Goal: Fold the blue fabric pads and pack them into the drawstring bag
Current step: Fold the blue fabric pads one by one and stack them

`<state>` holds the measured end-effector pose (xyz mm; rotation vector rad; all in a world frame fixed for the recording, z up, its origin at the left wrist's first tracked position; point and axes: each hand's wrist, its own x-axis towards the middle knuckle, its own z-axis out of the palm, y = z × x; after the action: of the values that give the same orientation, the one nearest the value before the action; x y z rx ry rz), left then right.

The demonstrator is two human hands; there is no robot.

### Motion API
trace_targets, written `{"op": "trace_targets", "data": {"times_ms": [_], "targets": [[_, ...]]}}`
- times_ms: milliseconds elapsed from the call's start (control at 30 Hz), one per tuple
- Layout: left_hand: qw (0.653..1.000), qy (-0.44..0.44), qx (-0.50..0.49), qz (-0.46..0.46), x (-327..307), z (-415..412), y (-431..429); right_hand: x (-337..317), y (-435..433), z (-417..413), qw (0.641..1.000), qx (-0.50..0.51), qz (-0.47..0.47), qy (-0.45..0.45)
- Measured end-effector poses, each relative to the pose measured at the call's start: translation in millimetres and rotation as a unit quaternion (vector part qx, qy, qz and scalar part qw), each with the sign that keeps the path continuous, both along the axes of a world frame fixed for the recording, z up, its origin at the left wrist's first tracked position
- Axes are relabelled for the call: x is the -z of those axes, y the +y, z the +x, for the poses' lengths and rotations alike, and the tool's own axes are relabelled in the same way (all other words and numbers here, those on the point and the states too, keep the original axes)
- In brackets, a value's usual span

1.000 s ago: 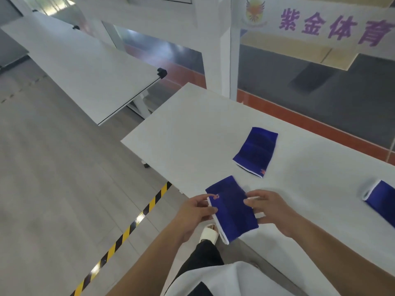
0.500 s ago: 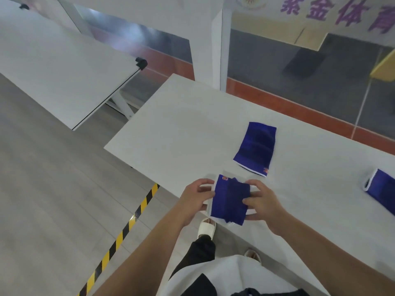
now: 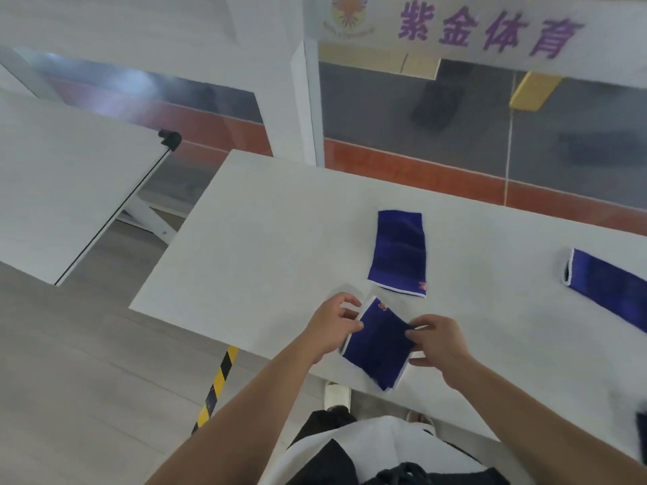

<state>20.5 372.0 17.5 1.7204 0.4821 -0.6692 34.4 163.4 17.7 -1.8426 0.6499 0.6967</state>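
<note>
Unfolded again, blue pad (image 3: pixel 376 346) spans between both hands' fingers (image 3: pixel 350 327).

A white table (image 3: pixel 266 218) stretches ahead of the fingertips and off to their right. To their left a second white tabletop (image 3: pixel 66 190) stands tilted, with a black clamp (image 3: pixel 170 138) at its far corner. Below the fingers lies grey plank flooring (image 3: pixel 70 379) crossed by yellow-and-black hazard tape (image 3: pixel 217 379). Beyond them rise a white pillar (image 3: pixel 308 99), glass panes and a white banner (image 3: pixel 490 29) with purple characters.
</note>
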Motion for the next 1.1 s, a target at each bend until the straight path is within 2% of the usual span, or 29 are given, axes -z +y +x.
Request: {"op": "trace_targets", "data": {"times_ms": [200, 333, 433, 533, 633, 733, 800, 933, 1100], "targets": [[0.995, 0.023, 0.097, -0.006, 6, 5, -3, 10, -1, -23, 0.999, 0.016, -0.033, 0.003], [0.993, 0.02, 0.117, -0.019, 8, -10, -1, 5, -5, -39, 0.998, 0.029, -0.032, -0.041], [0.991, 0.012, 0.133, -0.026, 6, -17, 10, -2, -6, -50, 0.999, 0.018, 0.005, -0.047], [0.987, 0.026, 0.161, -0.01, 4, -12, 30, -3, -1, -64, 0.998, -0.029, 0.053, -0.016], [0.98, 0.055, 0.191, -0.013, 0, -4, 41, -3, 9, -70, 0.998, -0.004, 0.062, -0.02], [0.977, 0.084, 0.197, -0.009, -2, 4, 37, 1, 13, -65, 0.997, 0.055, 0.028, -0.037], [0.98, 0.078, 0.184, -0.008, -3, 10, 29, 3, 11, -58, 0.997, 0.056, -0.014, -0.057], [0.989, 0.052, 0.139, 0.004, 0, 15, 1, 3, 1, -36, 0.986, 0.009, -0.129, -0.107], [0.989, 0.0, 0.111, 0.097, 22, 7, -18, 25, 0, -32, 0.967, -0.078, -0.213, -0.114]]}}
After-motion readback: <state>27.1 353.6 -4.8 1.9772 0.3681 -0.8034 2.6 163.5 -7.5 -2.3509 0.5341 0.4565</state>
